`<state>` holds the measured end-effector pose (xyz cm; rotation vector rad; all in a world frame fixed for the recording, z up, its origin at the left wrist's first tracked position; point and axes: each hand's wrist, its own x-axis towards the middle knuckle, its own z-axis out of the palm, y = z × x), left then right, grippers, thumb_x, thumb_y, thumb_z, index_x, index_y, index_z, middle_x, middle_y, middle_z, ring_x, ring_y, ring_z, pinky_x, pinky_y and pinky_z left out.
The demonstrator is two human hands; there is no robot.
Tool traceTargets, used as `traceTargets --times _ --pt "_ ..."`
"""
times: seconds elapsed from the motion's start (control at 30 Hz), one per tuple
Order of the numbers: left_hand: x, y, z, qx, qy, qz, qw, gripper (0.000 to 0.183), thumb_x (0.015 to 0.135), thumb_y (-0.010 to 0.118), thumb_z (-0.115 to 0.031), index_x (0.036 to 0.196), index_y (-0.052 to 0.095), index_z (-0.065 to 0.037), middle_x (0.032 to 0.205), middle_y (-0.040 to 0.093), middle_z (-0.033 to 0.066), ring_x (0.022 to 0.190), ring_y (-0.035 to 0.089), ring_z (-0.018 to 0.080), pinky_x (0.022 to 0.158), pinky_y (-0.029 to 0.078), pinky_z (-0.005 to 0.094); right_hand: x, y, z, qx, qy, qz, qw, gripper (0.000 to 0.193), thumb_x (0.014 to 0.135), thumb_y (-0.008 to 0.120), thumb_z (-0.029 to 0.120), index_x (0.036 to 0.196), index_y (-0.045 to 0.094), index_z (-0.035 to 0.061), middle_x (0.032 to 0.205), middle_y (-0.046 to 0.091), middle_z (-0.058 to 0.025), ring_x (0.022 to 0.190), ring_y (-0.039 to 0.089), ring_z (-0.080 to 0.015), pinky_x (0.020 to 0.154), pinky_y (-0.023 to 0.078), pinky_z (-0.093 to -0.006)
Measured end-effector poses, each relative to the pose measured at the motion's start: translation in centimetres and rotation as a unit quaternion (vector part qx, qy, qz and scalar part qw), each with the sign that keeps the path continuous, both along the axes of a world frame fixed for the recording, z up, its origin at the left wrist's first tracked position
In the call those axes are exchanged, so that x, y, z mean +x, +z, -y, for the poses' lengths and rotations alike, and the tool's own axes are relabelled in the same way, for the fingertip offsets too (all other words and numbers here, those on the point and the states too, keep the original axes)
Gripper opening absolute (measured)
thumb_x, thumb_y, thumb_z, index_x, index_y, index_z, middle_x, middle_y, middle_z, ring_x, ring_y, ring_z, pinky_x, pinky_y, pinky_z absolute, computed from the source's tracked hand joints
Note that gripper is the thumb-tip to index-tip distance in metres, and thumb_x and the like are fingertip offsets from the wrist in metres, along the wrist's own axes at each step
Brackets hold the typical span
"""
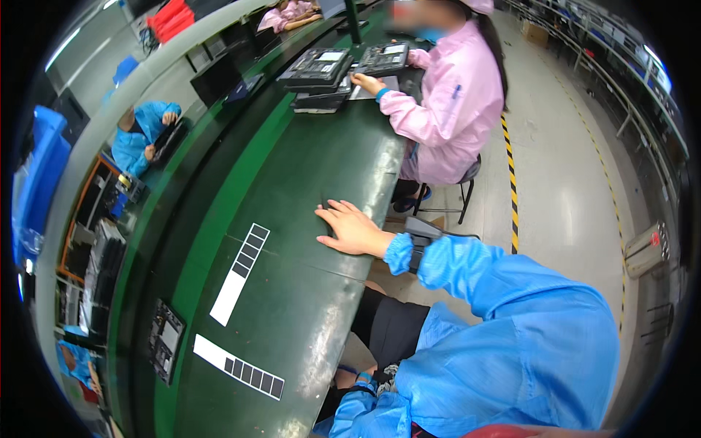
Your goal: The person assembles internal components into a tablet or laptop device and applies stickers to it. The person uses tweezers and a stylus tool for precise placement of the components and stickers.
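My right hand [350,228] rests palm down on the green workbench [307,292], its fingers spread and nothing in it. A dark device with a strap [420,244] sits around that wrist over the blue sleeve. My left hand [345,378] is low by the bench edge, near my lap; its fingers are mostly hidden. To the left of my right hand lies a white strip with several black rectangles [240,273]. A second such strip [239,366] lies below it, slanting the other way. Both lie flat and apart from my hands.
An opened laptop base [166,342] lies on the belt at left. A co-worker in pink [453,95] sits at the far end, hands at stacked laptop bases [318,73]. Across the line another person in blue [142,135] handles a dark part. Striped tape [510,182] marks the floor.
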<state>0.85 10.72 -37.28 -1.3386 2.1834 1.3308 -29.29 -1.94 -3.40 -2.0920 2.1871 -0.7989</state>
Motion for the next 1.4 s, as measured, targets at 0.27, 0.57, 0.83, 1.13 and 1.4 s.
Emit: traceTargets --times 0.27,0.57,0.83,1.13,1.4 --pt "0.6 -1.0 10.7 -0.029 0.021 -0.07 0.997 0.033 0.095 0.049 -0.03 0.104 0.066 -0.003 0.104 0.067 0.0215 0.092 0.065 0.0328 0.078 0.048 0.0416 0.6 0.9 -0.7 0.025 -0.01 0.01 1.0 0.058 0.087 0.061 0.043 0.13 0.047 0.0064 0.138 0.049 -0.0137 0.132 0.039 -0.037 0.11 0.031 -0.0447" --pt "0.4 4.7 14.2 -0.123 0.037 -0.142 0.982 0.033 0.095 0.05 -0.031 0.106 0.065 -0.003 0.106 0.067 0.0205 0.094 0.065 0.0319 0.08 0.048 0.041 0.0 0.4 -0.6 0.026 0.005 0.003 1.0 0.053 0.087 0.063 0.04 0.127 0.051 0.0072 0.14 0.049 -0.0108 0.13 0.041 -0.0362 0.109 0.032 -0.0443" --pt "3.9 9.3 7.5 -0.195 0.069 -0.138 0.969 0.034 0.095 0.052 -0.031 0.108 0.065 -0.004 0.107 0.067 0.0195 0.095 0.065 0.031 0.082 0.048 0.0406 -0.4 0.0 -0.2 0.017 0.001 0.029 0.999 0.055 0.087 0.062 0.041 0.128 0.049 0.0059 0.137 0.051 -0.0136 0.132 0.04 -0.0367 0.111 0.031 -0.0463" --pt "7.4 23.6 -3.3 -0.114 0.154 -0.199 0.961 0.038 0.095 0.055 -0.033 0.115 0.063 -0.002 0.102 0.069 0.0196 0.094 0.066 0.0346 0.086 0.05 0.0369 0.2 0.6 0.0 -0.026 -0.015 0.05 0.998 0.063 0.083 0.066 0.042 0.13 0.049 0.003 0.13 0.053 -0.024 0.13 0.043 -0.0386 0.109 0.033 -0.0447" --pt "7.8 38.4 -4.4 -0.234 0.073 -0.274 0.93 0.021 0.086 0.06 -0.011 0.102 0.069 0.001 0.089 0.072 0.0104 0.082 0.066 0.0247 0.076 0.05 0.033 -1.4 -0.9 0.2 -0.077 0.014 0.053 0.996 0.062 0.078 0.07 0.039 0.126 0.052 0.0031 0.125 0.055 -0.0269 0.118 0.052 -0.0409 0.1 0.042 -0.044"
